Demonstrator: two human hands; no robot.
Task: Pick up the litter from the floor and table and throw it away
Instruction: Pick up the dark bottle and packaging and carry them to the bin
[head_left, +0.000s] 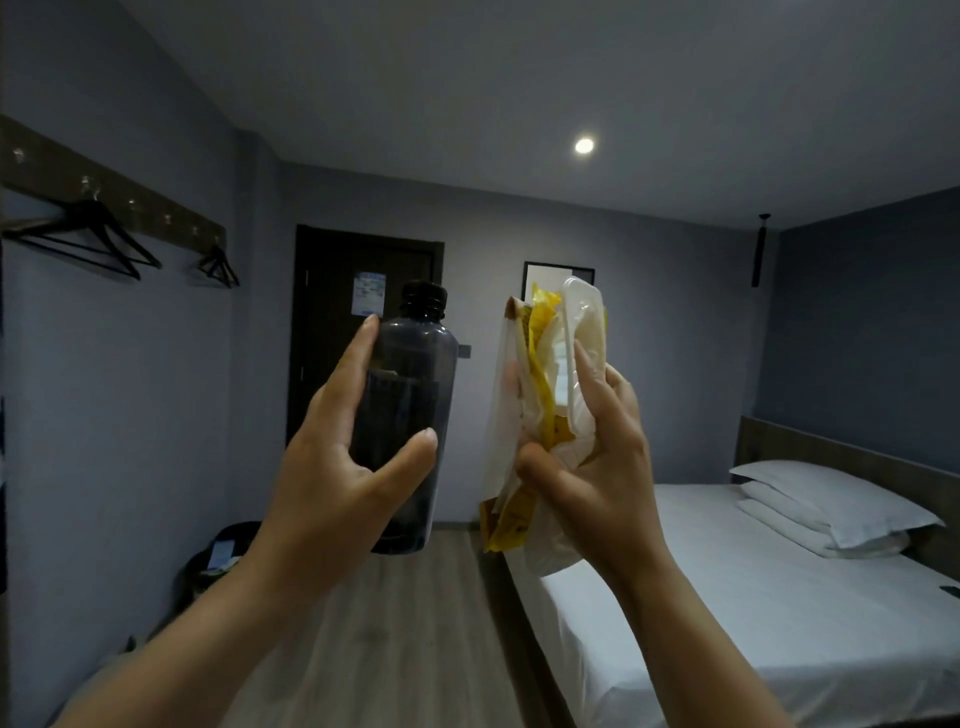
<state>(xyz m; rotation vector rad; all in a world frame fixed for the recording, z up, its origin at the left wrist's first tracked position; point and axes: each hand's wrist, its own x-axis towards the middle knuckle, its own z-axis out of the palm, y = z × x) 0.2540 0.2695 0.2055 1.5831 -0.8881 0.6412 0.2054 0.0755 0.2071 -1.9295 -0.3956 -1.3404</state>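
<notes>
Plastic and paper litter, both hands full, not yet binned.

The left hand (343, 467) wraps a dark capped bottle (415, 364), held upright, thumb across the front and fingers behind. The right hand (597, 457) clamps a loose bundle (545, 364) of yellow wrapper, white bag and a pale plastic tray. The hands are apart and their loads do not touch. What looks like a dark bin (218, 556) sits low left by the wall, across the wood floor (405, 623). My worry is the bundle. It is layered and slick and gripped low, so a piece could slide out on the way and land on the floor or the bed (727, 597). The bottle grip looks light, so a tilt could drop it. I cannot tell whether it holds liquid.
</notes>
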